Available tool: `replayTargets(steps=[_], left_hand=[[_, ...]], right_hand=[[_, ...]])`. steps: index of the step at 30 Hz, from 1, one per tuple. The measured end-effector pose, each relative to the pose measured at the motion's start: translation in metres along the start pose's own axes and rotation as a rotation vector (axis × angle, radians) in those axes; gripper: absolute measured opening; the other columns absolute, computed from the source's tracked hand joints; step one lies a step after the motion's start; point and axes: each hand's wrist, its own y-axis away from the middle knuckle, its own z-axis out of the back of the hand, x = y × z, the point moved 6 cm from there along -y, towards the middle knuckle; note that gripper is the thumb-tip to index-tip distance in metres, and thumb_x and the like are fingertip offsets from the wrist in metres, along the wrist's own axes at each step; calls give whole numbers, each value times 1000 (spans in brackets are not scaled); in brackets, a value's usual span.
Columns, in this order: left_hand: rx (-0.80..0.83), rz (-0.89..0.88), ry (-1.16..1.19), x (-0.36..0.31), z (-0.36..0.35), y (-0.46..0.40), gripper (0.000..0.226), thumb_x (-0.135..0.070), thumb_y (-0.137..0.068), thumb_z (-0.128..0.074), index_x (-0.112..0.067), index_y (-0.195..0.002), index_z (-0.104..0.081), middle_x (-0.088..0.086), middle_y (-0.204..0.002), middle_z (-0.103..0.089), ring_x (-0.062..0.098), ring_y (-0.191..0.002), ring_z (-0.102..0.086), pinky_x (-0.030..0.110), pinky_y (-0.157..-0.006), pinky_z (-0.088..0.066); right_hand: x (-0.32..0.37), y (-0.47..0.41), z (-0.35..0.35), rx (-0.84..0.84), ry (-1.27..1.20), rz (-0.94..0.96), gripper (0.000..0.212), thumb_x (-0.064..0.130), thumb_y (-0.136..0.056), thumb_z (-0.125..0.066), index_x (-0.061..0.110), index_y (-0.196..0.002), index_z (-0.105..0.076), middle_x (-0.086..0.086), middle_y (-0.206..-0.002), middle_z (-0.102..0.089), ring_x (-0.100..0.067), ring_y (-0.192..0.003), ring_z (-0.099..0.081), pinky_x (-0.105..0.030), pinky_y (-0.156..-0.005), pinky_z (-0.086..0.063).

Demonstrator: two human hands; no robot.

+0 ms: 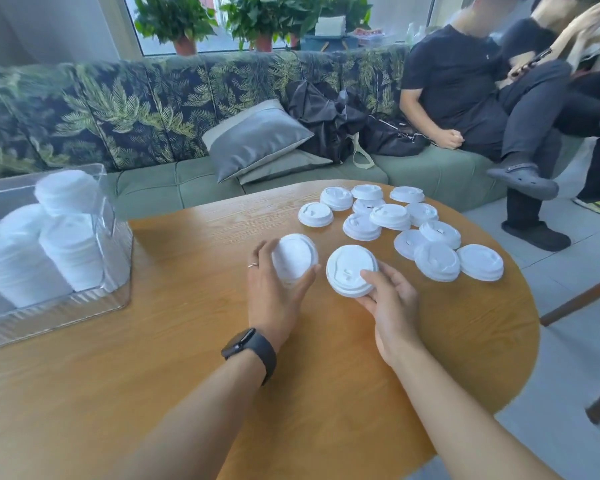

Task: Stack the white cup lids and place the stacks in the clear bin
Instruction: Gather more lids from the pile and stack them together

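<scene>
My left hand [274, 292] grips a short stack of white cup lids [294, 258], tilted toward me above the wooden table [174, 341]. My right hand [392, 299] pinches a single white lid [350, 270] by its near edge, thumb on top, just right of the stack. Several loose white lids [390, 216] lie scattered on the far right part of the table. The clear bin [118, 289] stands at the table's left edge and holds several tall lid stacks [71, 254].
A green sofa [146, 188] with grey cushions [257, 136] and a black bag [329, 116] runs behind the table. Two people sit at the right, their feet [523, 178] near the table's far right edge. A chair leg [579, 299] crosses at the right.
</scene>
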Motion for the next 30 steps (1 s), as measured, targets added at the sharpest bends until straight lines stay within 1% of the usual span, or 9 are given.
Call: replayTargets(steps=[3, 9, 14, 17, 19, 23, 26, 28, 30], left_hand=[[-28, 16, 24, 3, 32, 26, 80, -52, -84, -80, -20, -149, -45, -6, -144, -51, 17, -135, -46, 37, -113, -41], [-11, -35, -9, 3, 81, 76, 81, -58, -84, -76, -31, -152, -40, -23, -144, -44, 2, -136, -37, 23, -112, -32], [4, -75, -86, 6, 105, 103, 88, -69, -83, -67, -27, -155, -37, -19, -151, -43, -3, -137, -34, 22, -113, -33], [-21, -76, -115, 7, 113, 109, 85, -66, -83, -69, -24, -151, -41, -13, -148, -47, -3, -133, -34, 26, -112, -37], [-25, -70, -112, 8, 113, 110, 84, -67, -83, -68, -24, -150, -42, -11, -148, -47, 2, -134, -37, 27, -112, -38], [10, -79, -118, 10, 109, 109, 81, -67, -82, -70, -27, -148, -43, -12, -148, -47, 6, -135, -40, 29, -112, -39], [6, -90, -151, 12, 107, 107, 80, -68, -81, -69, -27, -145, -46, -10, -146, -50, 10, -133, -46, 31, -109, -41], [2, -89, -170, 12, 107, 107, 80, -70, -81, -67, -27, -144, -46, -9, -145, -51, 11, -132, -48, 32, -106, -42], [-4, -79, -182, 11, 108, 107, 80, -71, -81, -69, -27, -143, -46, -10, -145, -49, 12, -129, -51, 35, -103, -46]], right_hand=[[-8, 25, -12, 69, 15, -55, 27, 5, -92, -69, 9, -119, -66, -10, -114, -76, -24, -107, -74, -29, -78, -61], [-22, 71, -41, 220, 18, -170, 28, 4, -92, -67, 9, -120, -65, -13, -112, -77, -28, -103, -75, -44, -96, -58], [-34, 104, -68, 324, -56, -253, 25, -2, -94, -60, 3, -118, -64, -16, -100, -75, -26, -83, -72, -37, -78, -58], [-37, 119, -80, 377, -67, -281, 22, -1, -97, -55, 2, -116, -63, -9, -77, -70, -19, -65, -65, -32, -70, -56], [-39, 124, -84, 401, -63, -285, 22, 2, -99, -52, 2, -117, -63, -6, -66, -63, -16, -63, -62, -29, -67, -54], [-42, 129, -85, 436, -97, -300, 21, 13, -102, -48, 2, -111, -63, -8, -75, -57, -9, -60, -59, -29, -70, -49], [-44, 129, -86, 439, -102, -307, 20, 14, -102, -49, 5, -107, -66, -5, -79, -56, -5, -56, -54, -24, -64, -48], [-45, 128, -86, 443, -92, -298, 17, 16, -101, -53, 6, -108, -65, -4, -79, -54, -5, -57, -52, -24, -65, -48], [-45, 128, -86, 452, -53, -276, 9, 17, -98, -62, 9, -97, -66, -2, -75, -50, -8, -60, -48, -25, -67, -46]])
